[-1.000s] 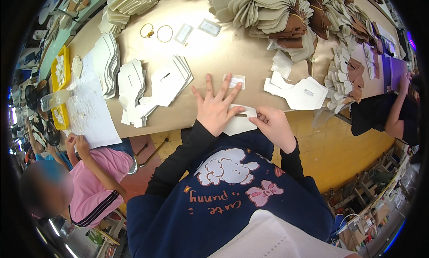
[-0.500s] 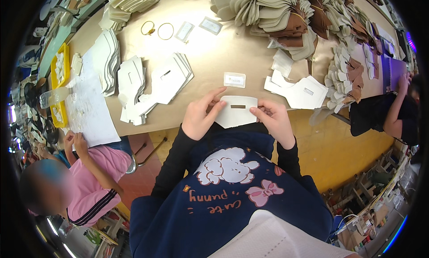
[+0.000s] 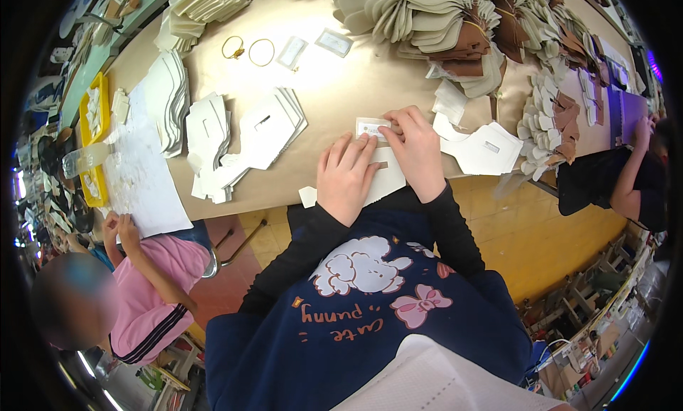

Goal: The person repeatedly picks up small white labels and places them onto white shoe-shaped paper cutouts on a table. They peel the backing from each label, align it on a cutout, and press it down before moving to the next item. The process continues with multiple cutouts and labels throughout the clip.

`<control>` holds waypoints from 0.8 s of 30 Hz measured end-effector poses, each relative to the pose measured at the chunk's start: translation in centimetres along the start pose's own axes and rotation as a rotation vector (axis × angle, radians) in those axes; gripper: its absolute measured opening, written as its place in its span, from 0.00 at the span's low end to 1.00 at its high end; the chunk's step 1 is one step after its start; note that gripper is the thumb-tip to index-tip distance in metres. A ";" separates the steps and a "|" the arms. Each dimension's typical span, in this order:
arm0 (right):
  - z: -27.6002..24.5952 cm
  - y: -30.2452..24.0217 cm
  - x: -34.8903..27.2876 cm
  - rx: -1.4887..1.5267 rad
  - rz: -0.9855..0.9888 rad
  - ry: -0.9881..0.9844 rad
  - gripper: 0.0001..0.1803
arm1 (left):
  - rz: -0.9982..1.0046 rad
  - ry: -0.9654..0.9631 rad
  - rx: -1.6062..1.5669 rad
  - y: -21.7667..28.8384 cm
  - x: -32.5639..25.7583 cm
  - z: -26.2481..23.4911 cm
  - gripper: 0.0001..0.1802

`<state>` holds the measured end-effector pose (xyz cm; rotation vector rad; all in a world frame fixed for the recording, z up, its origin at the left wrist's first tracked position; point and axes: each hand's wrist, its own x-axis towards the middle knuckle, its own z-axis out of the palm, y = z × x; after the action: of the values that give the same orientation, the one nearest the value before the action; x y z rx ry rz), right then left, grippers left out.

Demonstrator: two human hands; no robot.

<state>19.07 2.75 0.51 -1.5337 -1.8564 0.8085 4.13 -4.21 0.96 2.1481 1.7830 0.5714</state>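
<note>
Our right hand (image 3: 418,151) pinches the small label (image 3: 371,128) just beyond the white cut piece (image 3: 384,180); left hand (image 3: 346,176) lies flat, pressing the piece onto the worktop (image 3: 334,76).

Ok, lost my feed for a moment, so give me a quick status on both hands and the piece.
Left hand flat on white cut piece at table edge. Right hand fingers pinching small label. Stack of white pieces lies apart, left.

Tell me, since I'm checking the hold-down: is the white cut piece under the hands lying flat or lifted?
Flat. The white cut piece lies on the table, the left hand spread on it.
</note>
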 end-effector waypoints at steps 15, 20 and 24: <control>-0.5 1.3 1.2 0.221 0.068 -0.081 0.05 | -0.050 -0.004 0.139 0.8 -1.2 1.5 0.28; -0.6 0.9 1.2 0.181 0.100 -0.106 0.06 | -0.063 -0.020 0.152 0.9 -1.2 1.6 0.29; 0.3 0.5 1.2 0.138 0.096 -0.057 0.06 | -0.072 -0.021 0.171 1.1 -1.1 1.4 0.28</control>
<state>18.96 4.00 0.05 -1.5367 -1.7386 1.0124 5.57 -5.51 0.11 2.1790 1.9517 0.3902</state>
